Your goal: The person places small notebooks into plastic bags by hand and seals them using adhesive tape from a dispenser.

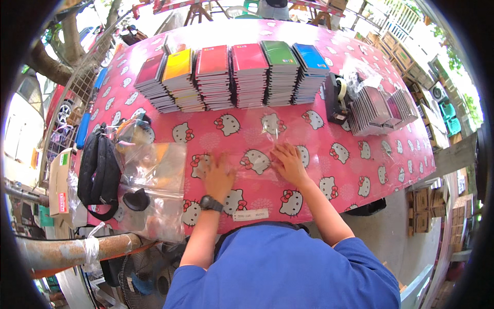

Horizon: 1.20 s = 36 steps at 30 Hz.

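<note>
A clear plastic bag (271, 133) lies flat on the pink cartoon-cat tablecloth (267, 198) before me; its edges are hard to make out. My left hand (218, 177), with a dark watch on its wrist, rests palm down at the sheet's left side, fingers spread. On the right side, my right hand (289, 164) lies on the plastic with fingers stretched out. Neither hand grips anything visible. Beyond them stand several tall stacks of spiral notebooks (249, 77) with dark red, yellow, red, green and blue covers.
A black tape dispenser (337, 100) stands beside plastic-wrapped notebook bundles (381, 112) at the right. Left of me are more clear plastic bags (159, 177), a small black object (136, 200) and a black bag (99, 170). A paper strip (251, 215) lies by the near edge.
</note>
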### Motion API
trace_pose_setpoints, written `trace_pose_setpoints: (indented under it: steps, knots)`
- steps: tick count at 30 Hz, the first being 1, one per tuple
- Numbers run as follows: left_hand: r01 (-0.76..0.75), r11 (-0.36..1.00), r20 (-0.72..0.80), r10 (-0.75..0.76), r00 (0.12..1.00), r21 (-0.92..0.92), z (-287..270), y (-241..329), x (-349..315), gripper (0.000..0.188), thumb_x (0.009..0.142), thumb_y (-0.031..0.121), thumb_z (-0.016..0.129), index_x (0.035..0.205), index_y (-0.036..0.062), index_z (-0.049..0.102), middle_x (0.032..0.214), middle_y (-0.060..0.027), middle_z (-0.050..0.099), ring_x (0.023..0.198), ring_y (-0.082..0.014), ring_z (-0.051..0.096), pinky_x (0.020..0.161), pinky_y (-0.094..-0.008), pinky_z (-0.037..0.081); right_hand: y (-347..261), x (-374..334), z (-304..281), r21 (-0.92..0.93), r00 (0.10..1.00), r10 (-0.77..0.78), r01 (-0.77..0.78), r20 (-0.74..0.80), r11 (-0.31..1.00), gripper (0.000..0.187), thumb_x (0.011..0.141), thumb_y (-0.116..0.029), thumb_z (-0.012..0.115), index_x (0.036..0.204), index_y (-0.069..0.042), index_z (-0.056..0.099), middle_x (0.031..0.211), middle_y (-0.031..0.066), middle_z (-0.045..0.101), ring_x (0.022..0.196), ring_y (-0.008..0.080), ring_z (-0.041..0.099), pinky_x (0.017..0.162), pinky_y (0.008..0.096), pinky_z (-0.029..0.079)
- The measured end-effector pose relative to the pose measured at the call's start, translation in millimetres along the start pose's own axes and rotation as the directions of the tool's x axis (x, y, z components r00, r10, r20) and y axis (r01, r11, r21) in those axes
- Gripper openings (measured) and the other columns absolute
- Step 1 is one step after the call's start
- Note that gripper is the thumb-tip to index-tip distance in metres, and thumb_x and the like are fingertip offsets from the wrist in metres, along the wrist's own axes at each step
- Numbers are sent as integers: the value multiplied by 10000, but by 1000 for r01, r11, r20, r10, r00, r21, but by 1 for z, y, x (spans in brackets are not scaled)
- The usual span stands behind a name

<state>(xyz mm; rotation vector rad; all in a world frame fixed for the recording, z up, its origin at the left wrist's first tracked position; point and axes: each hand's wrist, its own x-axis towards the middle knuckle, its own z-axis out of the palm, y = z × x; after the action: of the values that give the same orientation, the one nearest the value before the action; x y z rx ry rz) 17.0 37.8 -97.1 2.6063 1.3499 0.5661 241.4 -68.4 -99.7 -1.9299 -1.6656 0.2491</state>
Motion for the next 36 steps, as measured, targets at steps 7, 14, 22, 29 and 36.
trace_pose_setpoints:
  steps: [7, 14, 22, 29, 36]
  knots:
    - [-287, 842, -231, 199, 952, -456, -54, 31, 19, 593, 737, 246, 648, 1276, 90, 460, 1378, -133, 387, 1306, -323, 296, 1040, -583, 198, -28, -29, 6, -236, 939, -58, 145, 338, 961, 870, 669, -605, 635, 1387, -197, 360, 1479, 106, 237, 1393, 338, 67, 1083, 564, 40]
    - [-139, 989, 198, 128, 972, 42, 18, 4, 10, 633, 868, 478, 459, 1399, 164, 318, 1467, -61, 276, 1365, -284, 202, 1063, -584, 139, -7, -22, -3, -266, 986, 100, -62, 131, 962, 704, 822, -521, 519, 1403, -180, 318, 1489, 79, 211, 1390, 286, 119, 1087, 550, 84]
    - [94, 987, 98, -107, 989, 129, 3, 5, -12, 671, 851, 434, 504, 1405, 116, 296, 1469, -110, 252, 1369, -310, 178, 1065, -576, 142, 6, -24, -24, -414, 958, 91, 31, 271, 910, 671, 843, -497, 502, 1399, -170, 316, 1478, 79, 232, 1377, 285, 158, 1072, 573, 93]
    - [-289, 866, -88, 277, 957, -409, 9, 50, -8, 424, 829, 269, 546, 1207, 79, 530, 1363, -126, 392, 1299, -338, 303, 1053, -532, 225, -85, 103, -68, -37, 892, -398, 400, -214, 916, 260, 802, -195, 615, 1027, -66, 613, 1053, 109, 593, 1000, 285, 522, 859, 430, 411]
    - [-224, 946, 72, 247, 966, -236, 26, 51, -17, 427, 866, 292, 491, 1240, 88, 488, 1371, -125, 381, 1280, -306, 327, 1032, -540, 254, -222, 305, 3, -183, 625, -780, 769, 16, 613, 195, 745, -182, 618, 891, -53, 615, 909, 80, 559, 975, 282, 505, 811, 414, 446]
